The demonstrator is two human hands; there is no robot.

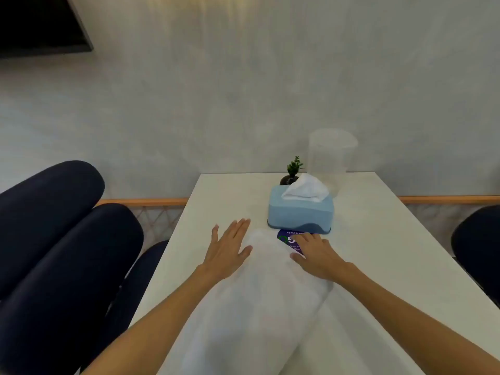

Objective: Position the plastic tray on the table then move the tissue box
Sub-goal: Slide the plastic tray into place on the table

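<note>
Translucent white plastic tray (259,301) is lying lengthwise toward blue tissue box (299,209); both hands, left (227,250) and right (316,255), are resting open-fingered beside it. Purple card (288,240) lettering is unreadable.

Dim, soft light falls from above, brightest on the wall (216,12) top, shadows faint; the wide lens bends the edges, and the pale tray (259,307) is smeared by motion blur
</note>
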